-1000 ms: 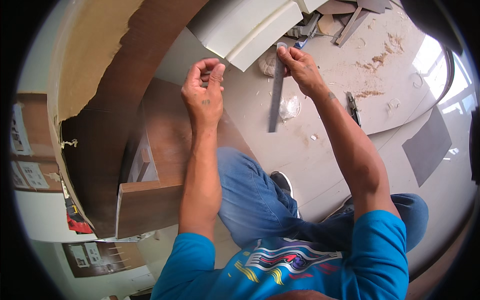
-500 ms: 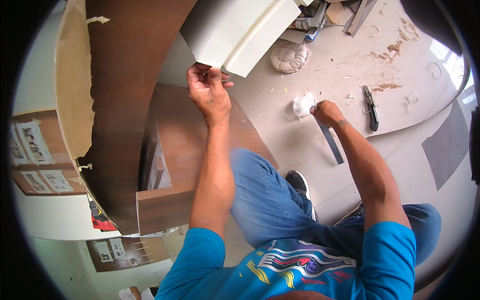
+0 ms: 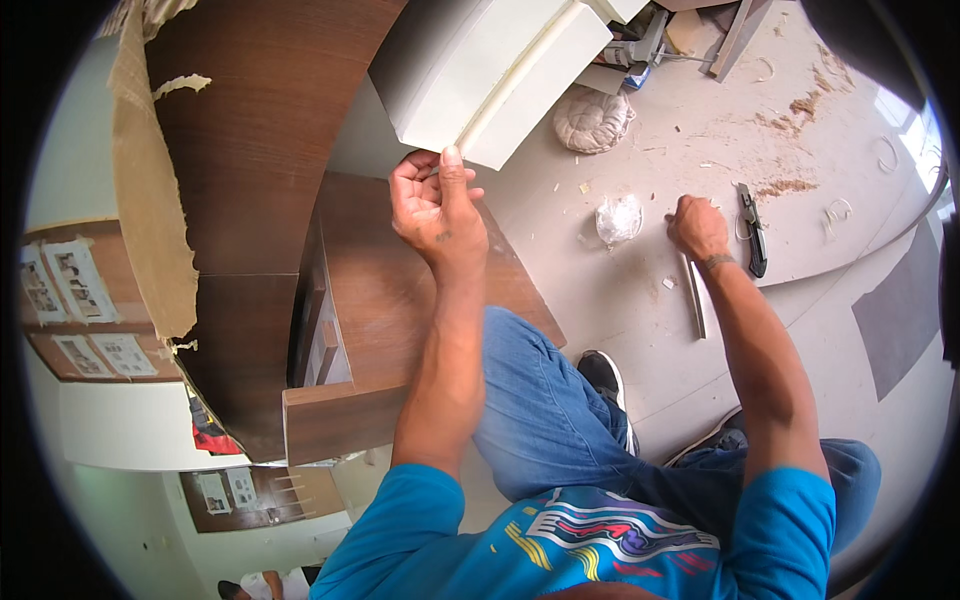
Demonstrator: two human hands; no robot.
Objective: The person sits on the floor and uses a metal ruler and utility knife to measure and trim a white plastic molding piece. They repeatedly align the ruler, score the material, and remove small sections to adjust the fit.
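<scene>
My left hand (image 3: 440,208) is raised at the lower corner of a white panel (image 3: 460,92), fingers curled and thumb against its edge; what lies between the fingers is hidden. To the right, low over the floor, my right hand (image 3: 697,230) is closed around a narrow flat strip (image 3: 697,305) whose free end points back toward me. Left of that hand sits a crumpled white lump in clear plastic (image 3: 619,218). A black utility knife (image 3: 751,230) lies just right of the same hand.
Close on my left stand a brown wood-grain cabinet (image 3: 250,220) and a low brown box (image 3: 370,270), with torn cardboard (image 3: 160,230) beside them. A round cushion (image 3: 592,118), a caulking gun (image 3: 648,48), wood debris (image 3: 790,188) and a grey sheet (image 3: 900,320) are on the floor.
My right hand has drawn away from the plastic-wrapped lump, moving right with the strip, which has turned more edge-on. My left hand has shifted slightly, its thumb now overlapping the panel's edge.
</scene>
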